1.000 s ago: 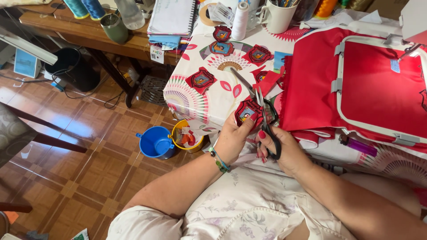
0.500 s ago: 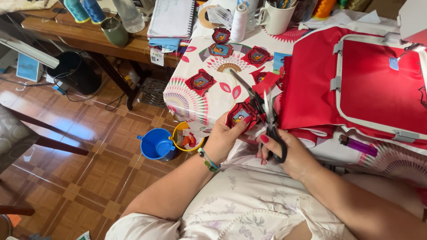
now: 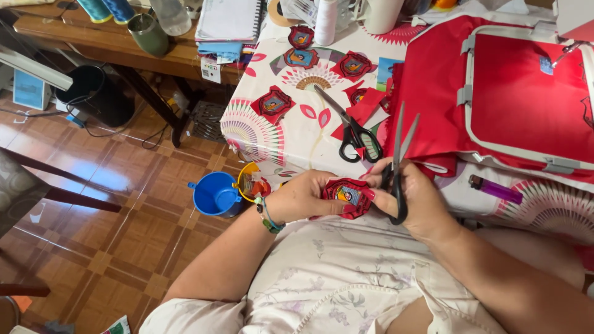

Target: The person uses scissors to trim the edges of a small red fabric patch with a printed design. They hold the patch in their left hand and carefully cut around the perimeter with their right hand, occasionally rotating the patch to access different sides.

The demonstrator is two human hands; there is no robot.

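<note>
The left hand (image 3: 303,198) is holding a red patch (image 3: 348,196) with a little picture in the middle, and its fingers are pinching the patch on its left side, just over the person's lap. The right hand (image 3: 417,201) is holding black scissors (image 3: 398,167), with its fingers curled through the handle loops. The blades are pointing up and are standing open in a thin V shape above the patch. The two hands are sitting close together, and the patch is lying between them, right at the near edge of the table (image 3: 297,139) with its flowery cloth. A second pair of scissors (image 3: 349,127) with black handles is lying on the cloth, near some red scraps (image 3: 365,105). More red patches (image 3: 272,104) are resting on the cloth farther away. A big red cloth in a frame (image 3: 526,105) is lying to the right, and a purple lighter (image 3: 495,188) is sitting just below it. A blue cup (image 3: 213,195) is standing on the floor, left of the hands.
</note>
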